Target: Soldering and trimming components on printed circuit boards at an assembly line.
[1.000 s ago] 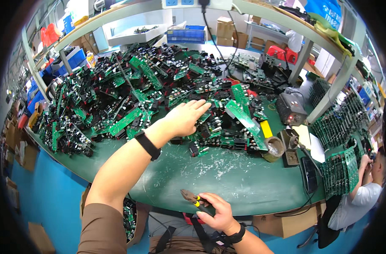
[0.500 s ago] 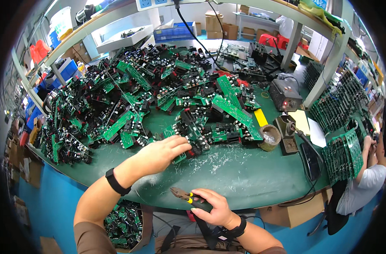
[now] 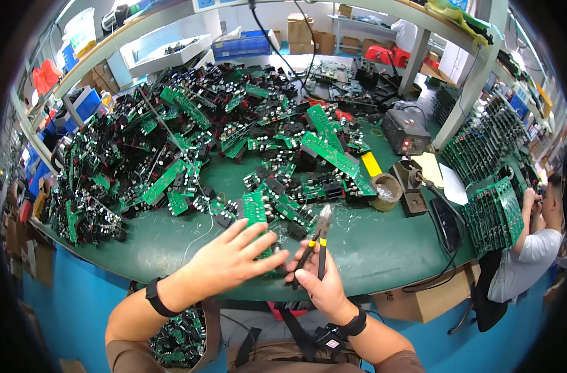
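Note:
My left hand (image 3: 233,253) is open, its fingers spread at the near edge of a green circuit board (image 3: 255,207); the fingertips overlap the board, and I cannot tell whether they touch it. To its right, my right hand (image 3: 320,283) is closed around side cutters (image 3: 321,239) with black and yellow handles. Their metal jaws point away from me, toward the loose boards, and the handles are a little apart. Just beyond both hands lies another board with black parts (image 3: 284,200).
A large heap of circuit boards (image 3: 165,137) covers the table's left and back. At right stand a round tub (image 3: 386,191), a soldering iron stand (image 3: 411,186) and a dark control box (image 3: 406,132). Racked boards (image 3: 492,217) and a co-worker (image 3: 532,248) are farther right. A carton of boards (image 3: 179,339) sits below.
The left hand has shifted nearer and opened out from its bent grip at the boards. The right hand has risen toward it, turning the cutters' jaws from leftward to away from me.

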